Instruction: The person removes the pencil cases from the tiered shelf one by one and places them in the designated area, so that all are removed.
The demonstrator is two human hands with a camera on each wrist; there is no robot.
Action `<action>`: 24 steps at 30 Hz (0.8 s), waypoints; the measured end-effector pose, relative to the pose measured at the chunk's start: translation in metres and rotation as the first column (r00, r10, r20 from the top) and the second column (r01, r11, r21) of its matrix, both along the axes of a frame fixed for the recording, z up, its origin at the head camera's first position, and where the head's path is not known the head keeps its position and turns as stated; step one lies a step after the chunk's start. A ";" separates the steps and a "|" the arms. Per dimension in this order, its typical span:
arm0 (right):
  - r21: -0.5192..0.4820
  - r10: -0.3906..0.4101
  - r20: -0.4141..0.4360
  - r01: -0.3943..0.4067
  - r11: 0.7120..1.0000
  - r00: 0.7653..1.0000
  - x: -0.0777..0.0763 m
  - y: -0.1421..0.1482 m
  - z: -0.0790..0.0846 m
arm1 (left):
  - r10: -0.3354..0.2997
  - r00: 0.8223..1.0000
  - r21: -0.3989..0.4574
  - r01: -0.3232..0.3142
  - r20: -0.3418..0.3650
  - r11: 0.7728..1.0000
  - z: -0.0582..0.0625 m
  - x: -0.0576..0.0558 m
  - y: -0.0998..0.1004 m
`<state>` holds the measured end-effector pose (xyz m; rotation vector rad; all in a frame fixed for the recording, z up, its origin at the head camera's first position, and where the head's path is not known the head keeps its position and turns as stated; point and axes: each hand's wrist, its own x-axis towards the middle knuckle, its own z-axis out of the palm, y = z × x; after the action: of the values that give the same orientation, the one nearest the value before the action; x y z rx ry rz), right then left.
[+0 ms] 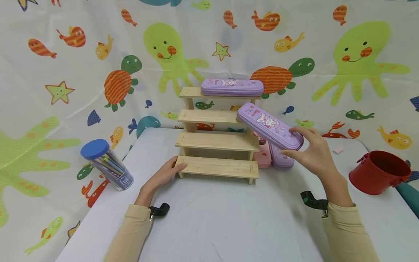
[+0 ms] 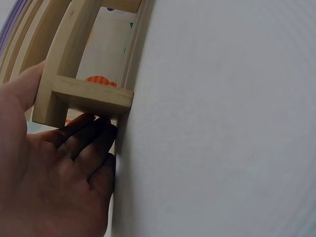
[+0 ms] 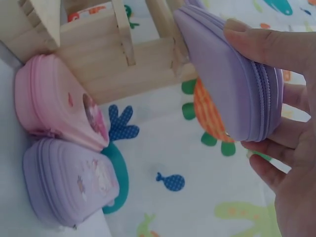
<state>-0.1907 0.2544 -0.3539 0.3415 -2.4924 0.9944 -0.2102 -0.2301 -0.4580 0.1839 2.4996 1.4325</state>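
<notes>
My right hand holds a purple zipped pencil case by its right end, thumb on one side and fingers on the other. The case is tilted in the air, its far end beside the second-highest step of a wooden step shelf. On the top step lies another purple pencil case. My left hand grips the left end of the lowest step. In the left wrist view its thumb is partly hidden behind the wood and its fingers are by the leg.
Right of the shelf, a pink pencil case and a purple one lie on the white table. A blue-lidded tube of pens stands left. At right are a red bucket and a small pink block.
</notes>
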 end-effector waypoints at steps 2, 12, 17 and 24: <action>-0.004 -0.010 0.014 0.010 1.000 1.000 0.001 0.003 -0.002 | 0.001 1.000 -0.002 -0.001 0.003 1.000 -0.001 0.000 0.000; -0.016 -0.054 0.046 0.055 0.998 0.997 0.003 0.017 -0.003 | 0.005 1.000 0.012 -0.005 0.006 1.000 -0.002 0.000 -0.002; -0.012 -0.092 0.070 0.093 0.996 0.993 0.006 0.024 -0.004 | 0.010 1.000 -0.010 -0.010 0.016 1.000 0.000 0.001 -0.001; -0.014 -0.127 0.087 0.129 0.992 0.988 0.006 0.035 -0.008 | 0.004 1.000 -0.020 -0.004 0.016 1.000 0.001 0.001 0.000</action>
<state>-0.1844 0.2898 -0.3619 0.1329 -2.5427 1.0004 -0.2095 -0.2305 -0.4574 0.1631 2.5016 1.4051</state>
